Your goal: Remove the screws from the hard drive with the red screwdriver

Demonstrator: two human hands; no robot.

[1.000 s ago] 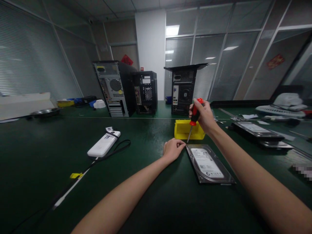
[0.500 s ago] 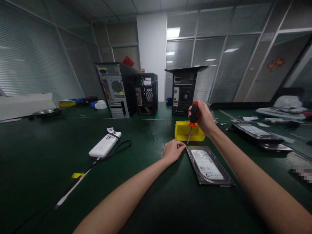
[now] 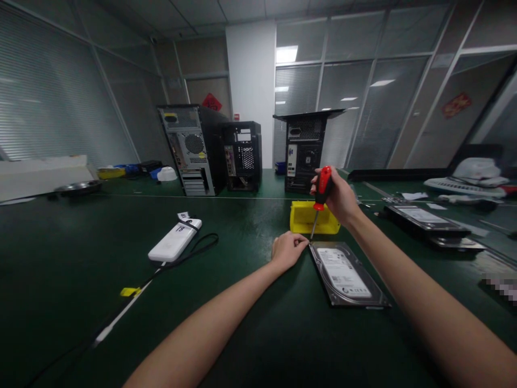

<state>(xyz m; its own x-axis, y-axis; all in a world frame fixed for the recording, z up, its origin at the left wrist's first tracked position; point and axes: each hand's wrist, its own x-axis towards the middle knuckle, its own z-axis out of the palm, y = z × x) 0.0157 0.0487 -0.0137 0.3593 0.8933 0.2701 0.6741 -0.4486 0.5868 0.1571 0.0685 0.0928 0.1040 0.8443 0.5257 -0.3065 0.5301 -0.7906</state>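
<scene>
A hard drive [image 3: 350,274] lies flat on the green table, its white label facing up. My right hand [image 3: 341,196] is closed around the red and black handle of a screwdriver [image 3: 323,187], which stands nearly upright with its shaft pointing down. The tip meets the far left corner of the drive. At that same corner rests my left hand [image 3: 287,250], thumb and fingers pinched together beside the tip; whatever they grip is too small to make out. Just behind the drive sits a yellow plastic bin [image 3: 299,218], partly covered by the screwdriver and my right hand.
To the left lies a white power bank [image 3: 174,240] with a black strap and cable. Computer cases [image 3: 194,151] stand along the back, one [image 3: 305,153] behind the yellow bin. More hard drives [image 3: 432,222] are stacked at the right, near papers and tools.
The screwdriver handle has turned in my right hand, so more of its red side faces me. My left hand and the hard drive stay in place.
</scene>
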